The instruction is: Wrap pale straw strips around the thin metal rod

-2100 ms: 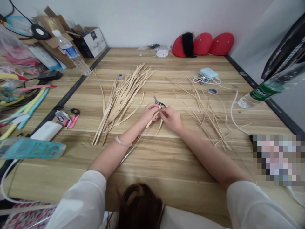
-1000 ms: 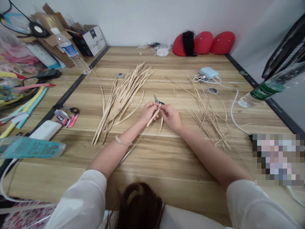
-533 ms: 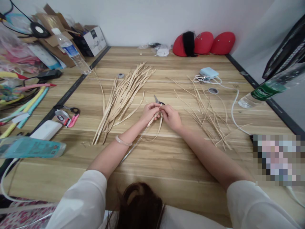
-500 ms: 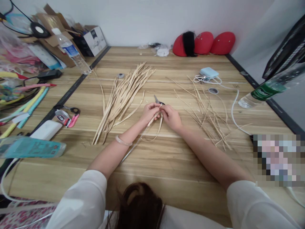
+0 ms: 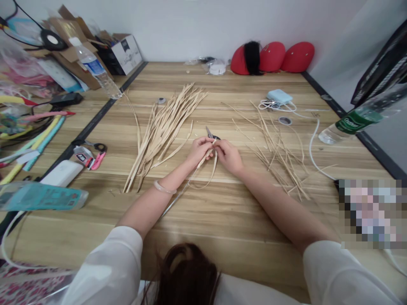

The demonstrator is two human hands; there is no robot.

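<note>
Matt, dry straw strips (image 5: 165, 127) lie on the smooth wood-grain surface (image 5: 222, 212), beside glossy clear plastic bottles (image 5: 95, 70) and metal-bladed scissors (image 5: 210, 134).

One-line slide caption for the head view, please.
Left hand and right hand pinch a pale straw strip above a wooden table.

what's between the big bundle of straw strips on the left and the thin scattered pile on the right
In the head view, both hands, left hand and right hand, pinch a straw strip; scissors lie just behind.
</note>
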